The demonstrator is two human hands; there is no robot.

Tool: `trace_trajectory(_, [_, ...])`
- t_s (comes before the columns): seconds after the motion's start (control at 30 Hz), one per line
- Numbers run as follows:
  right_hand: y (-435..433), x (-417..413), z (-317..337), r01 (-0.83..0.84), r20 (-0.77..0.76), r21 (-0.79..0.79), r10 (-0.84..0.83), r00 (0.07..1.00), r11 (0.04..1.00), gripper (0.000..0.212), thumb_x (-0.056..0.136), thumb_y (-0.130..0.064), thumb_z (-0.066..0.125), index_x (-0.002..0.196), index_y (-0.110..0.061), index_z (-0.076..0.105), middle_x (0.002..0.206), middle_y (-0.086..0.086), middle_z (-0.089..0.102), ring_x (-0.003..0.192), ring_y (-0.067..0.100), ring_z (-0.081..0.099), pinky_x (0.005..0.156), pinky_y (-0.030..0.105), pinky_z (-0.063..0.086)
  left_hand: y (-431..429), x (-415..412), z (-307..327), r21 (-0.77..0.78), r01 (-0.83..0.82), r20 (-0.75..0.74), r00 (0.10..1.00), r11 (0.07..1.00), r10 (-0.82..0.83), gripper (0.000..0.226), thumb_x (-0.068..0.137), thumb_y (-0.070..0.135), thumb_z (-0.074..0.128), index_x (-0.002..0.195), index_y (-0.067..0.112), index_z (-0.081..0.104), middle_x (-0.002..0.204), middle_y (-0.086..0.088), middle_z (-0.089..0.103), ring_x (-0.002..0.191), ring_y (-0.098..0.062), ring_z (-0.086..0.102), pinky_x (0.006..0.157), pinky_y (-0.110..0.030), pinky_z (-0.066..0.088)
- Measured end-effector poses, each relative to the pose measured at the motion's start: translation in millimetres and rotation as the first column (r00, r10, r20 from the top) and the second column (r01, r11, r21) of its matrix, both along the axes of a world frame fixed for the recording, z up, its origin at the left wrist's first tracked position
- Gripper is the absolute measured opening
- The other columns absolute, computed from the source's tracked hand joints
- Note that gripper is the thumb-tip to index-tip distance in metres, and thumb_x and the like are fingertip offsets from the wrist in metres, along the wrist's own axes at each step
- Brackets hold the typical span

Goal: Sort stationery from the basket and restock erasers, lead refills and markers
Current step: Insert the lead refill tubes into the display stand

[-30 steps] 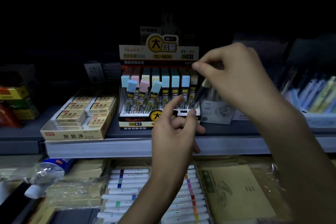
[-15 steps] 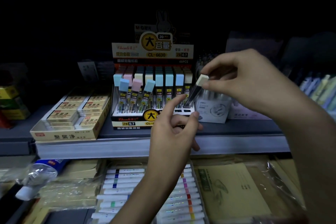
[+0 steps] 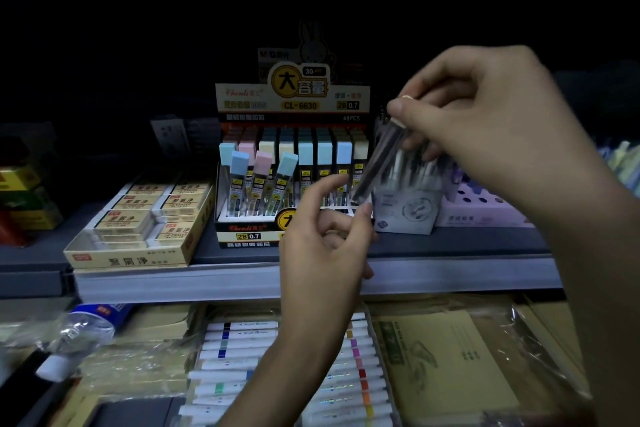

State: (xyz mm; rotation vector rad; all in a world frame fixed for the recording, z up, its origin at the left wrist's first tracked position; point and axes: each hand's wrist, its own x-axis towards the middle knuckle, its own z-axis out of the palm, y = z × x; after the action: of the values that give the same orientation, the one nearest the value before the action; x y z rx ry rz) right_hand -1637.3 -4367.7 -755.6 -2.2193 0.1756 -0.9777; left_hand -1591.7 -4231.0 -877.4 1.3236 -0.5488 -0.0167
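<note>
Right hand (image 3: 485,128) is up in front of the shelf (image 3: 207,282), thumb + index fingers pinching the cream cap end of a clear lead refill tube (image 3: 382,163). The tube is tilted: cap end up and to the right, bottom end pointing down-left at the right end of the display box (image 3: 294,104). Can't tell if the tip is touching the box or sitting in a slot. Left hand (image 3: 325,253) is lower, in front of the display box's right front corner, fingers loosely curled w/ nothing in them and the index raised. Its thumb tip is v close to the tube's bottom end, contact unclear. The display box sits mid-shelf near the front edge, w/ rows of tubes capped blue, pink and cream, and three leaning in the front row. Just beside it on the left, at the shelf's front edge, is a yellow box of erasers (image 3: 138,218). On its right is a small white box (image 3: 405,213), then a pale purple box (image 3: 485,215) partly behind the right wrist. On the lower shelf (image 3: 450,303) a tray of markers (image 3: 242,357) sits under the left forearm. Brown pads (image 3: 446,364) in plastic wrap are to the right, and a water bottle (image 3: 83,329) lies on its side toward the left end.
</note>
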Motion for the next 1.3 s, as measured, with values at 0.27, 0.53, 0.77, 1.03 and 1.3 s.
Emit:
trace_trajectory(0.27, [4.6, -5.8, -2.6, -0.068, -0.003, 0.078, 0.068, 0.998, 0.995, 0.010, 0.089, -0.025, 0.078, 0.089, -0.015, 0.075, 0.071, 0.007, 0.073, 0.059, 0.019, 0.074, 0.058, 0.035, 0.061, -1.0, 0.8, -3.4, 0.051, -0.037, 0.070, 0.997, 0.998, 0.033, 0.014, 0.098, 0.020, 0.066, 0.109, 0.024, 0.074, 0.069, -0.005, 0.069, 0.043, -0.014, 0.056, 0.047, -0.029, 0.050])
trace_trajectory(0.53, [1.0, -0.7, -8.4, -0.020, 0.026, 0.069, 0.018, 0.999, 0.997, 0.015, 0.079, -0.025, 0.087, 0.087, -0.018, 0.077, 0.072, 0.002, 0.075, 0.066, 0.016, 0.075, 0.073, 0.042, 0.064, -4.3, 5.4, -6.1, 0.094, 0.003, 0.029, 1.000, 0.996, -0.006, 0.030, 0.099, 0.017, 0.063, 0.115, 0.043, 0.063, 0.070, -0.005, 0.070, 0.050, -0.020, 0.063, 0.058, -0.035, 0.060])
trace_trajectory(0.77, [-1.6, 6.3, -19.6, 0.092, 0.028, 0.054, -0.093, 0.995, 0.994, 0.015, 0.079, -0.030, 0.088, 0.080, -0.026, 0.073, 0.070, -0.004, 0.073, 0.065, 0.007, 0.073, 0.073, 0.038, 0.063, -1.7, 9.3, -6.8, 0.123, 0.016, 0.021, 1.000, 0.992, -0.019, 0.045, 0.097, 0.009, 0.064, 0.138, 0.026, 0.057, 0.069, -0.007, 0.071, 0.049, -0.022, 0.064, 0.065, -0.042, 0.062])
trace_trajectory(1.03, [-1.0, 12.0, -24.7, 0.157, 0.002, 0.038, -0.158, 0.987, 0.987, 0.015, 0.080, -0.032, 0.087, 0.083, -0.029, 0.072, 0.073, -0.006, 0.073, 0.070, 0.006, 0.073, 0.075, 0.036, 0.063, -9.8, 5.5, -8.1, 0.122, 0.075, -0.045, 0.997, 0.990, -0.070, 0.050, 0.097, 0.012, 0.065, 0.144, 0.026, 0.052, 0.067, -0.009, 0.071, 0.045, -0.014, 0.060, 0.062, -0.036, 0.058])
trace_trajectory(1.3, [1.5, 12.9, -23.0, 0.193, -0.034, -0.065, -0.195, 0.980, 0.979, 0.012, 0.084, -0.032, 0.083, 0.088, -0.021, 0.078, 0.070, -0.007, 0.071, 0.070, 0.003, 0.070, 0.073, 0.029, 0.059, -13.0, 3.3, -10.3, 0.136, 0.079, -0.058, 0.996, 0.988, -0.072, 0.055, 0.097, 0.019, 0.067, 0.148, 0.029, 0.048, 0.069, -0.007, 0.072, 0.046, -0.013, 0.059, 0.056, -0.029, 0.053])
